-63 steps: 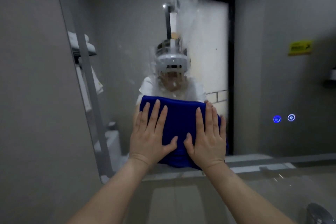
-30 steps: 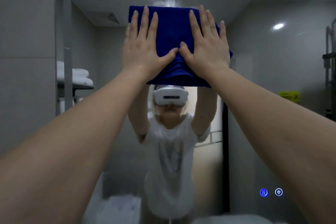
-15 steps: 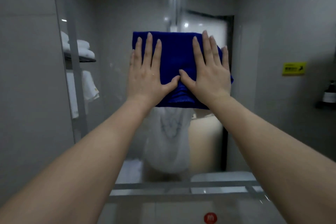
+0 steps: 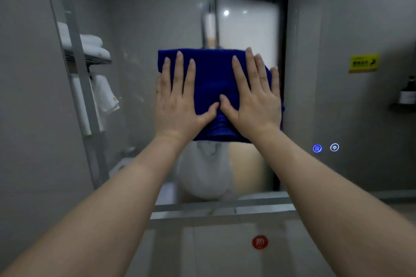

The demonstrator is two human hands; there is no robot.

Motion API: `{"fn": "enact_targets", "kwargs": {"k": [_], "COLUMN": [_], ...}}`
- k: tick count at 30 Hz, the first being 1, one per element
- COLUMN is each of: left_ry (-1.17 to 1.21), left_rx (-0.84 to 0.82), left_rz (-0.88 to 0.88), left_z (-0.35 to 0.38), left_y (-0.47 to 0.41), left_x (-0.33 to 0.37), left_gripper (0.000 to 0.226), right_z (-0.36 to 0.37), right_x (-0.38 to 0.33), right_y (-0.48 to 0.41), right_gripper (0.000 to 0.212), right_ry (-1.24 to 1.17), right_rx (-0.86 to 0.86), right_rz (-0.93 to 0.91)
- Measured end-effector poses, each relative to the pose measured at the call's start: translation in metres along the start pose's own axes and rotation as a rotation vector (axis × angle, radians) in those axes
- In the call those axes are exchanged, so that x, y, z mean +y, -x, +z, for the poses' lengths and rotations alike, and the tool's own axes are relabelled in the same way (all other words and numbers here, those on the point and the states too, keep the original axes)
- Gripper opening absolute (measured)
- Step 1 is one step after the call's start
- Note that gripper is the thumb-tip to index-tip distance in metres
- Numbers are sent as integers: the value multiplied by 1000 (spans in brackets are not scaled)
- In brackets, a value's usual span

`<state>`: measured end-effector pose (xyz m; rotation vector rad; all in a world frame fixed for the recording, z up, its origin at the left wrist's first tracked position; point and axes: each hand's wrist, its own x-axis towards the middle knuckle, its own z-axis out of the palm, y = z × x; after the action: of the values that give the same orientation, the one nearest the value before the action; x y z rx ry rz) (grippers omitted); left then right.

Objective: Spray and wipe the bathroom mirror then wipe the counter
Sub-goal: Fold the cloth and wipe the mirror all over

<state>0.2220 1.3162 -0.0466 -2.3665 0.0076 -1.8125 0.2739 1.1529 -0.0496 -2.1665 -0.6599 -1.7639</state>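
Grip flat: left hand (image 4: pixel 177 105), right hand (image 4: pixel 254 105) press blue cloth (image 4: pixel 211 74) against mirror (image 4: pixel 337 108).

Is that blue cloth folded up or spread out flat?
Folded: the blue cloth shows stacked layers at its lower edge, below the left hand and right hand pressed flat on it.
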Motion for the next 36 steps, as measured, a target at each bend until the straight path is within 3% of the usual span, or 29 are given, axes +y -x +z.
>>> {"fn": "enact_targets", "kwargs": {"k": [9, 18, 26, 36], "left_ry": [13, 35, 53, -1], "left_rx": [-62, -173, -133, -158], "left_rz": [91, 49, -189, -81], "left_z": [42, 32, -8, -58], "left_y": [159, 166, 15, -158], "left_x": [22, 25, 12, -15], "left_gripper": [101, 102, 88, 88], "right_z": [31, 24, -2, -33], "right_x": [4, -2, -18, -4], "right_y": [166, 166, 0, -162], "right_gripper": [81, 86, 71, 75], "right_ry": [32, 13, -47, -1], "right_rx": [-55, -114, -73, -35], "right_rz": [-89, -43, 27, 70]}}
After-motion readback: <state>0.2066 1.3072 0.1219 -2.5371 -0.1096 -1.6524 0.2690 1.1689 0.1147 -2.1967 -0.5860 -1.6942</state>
